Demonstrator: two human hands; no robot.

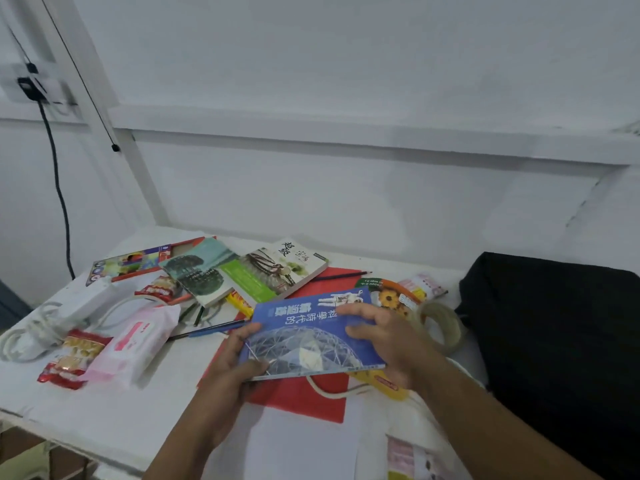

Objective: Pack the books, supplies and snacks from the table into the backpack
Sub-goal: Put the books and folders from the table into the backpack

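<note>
One glossy blue paperback (311, 336) pinched between left hand (239, 362) and right hand (384, 336), fingers curling over its edges, two more books (249, 271) lying beyond the fingertips.

Blue book (311, 332), dome on cover, lower centre, raised and tilted. Two books (242, 271) overlapping, centre. Snack packets (74, 358), pink pack (135, 341), pencils (207, 330), left. Tape roll (441, 325), probably, centre right. Black backpack (561, 341), right edge.
</note>
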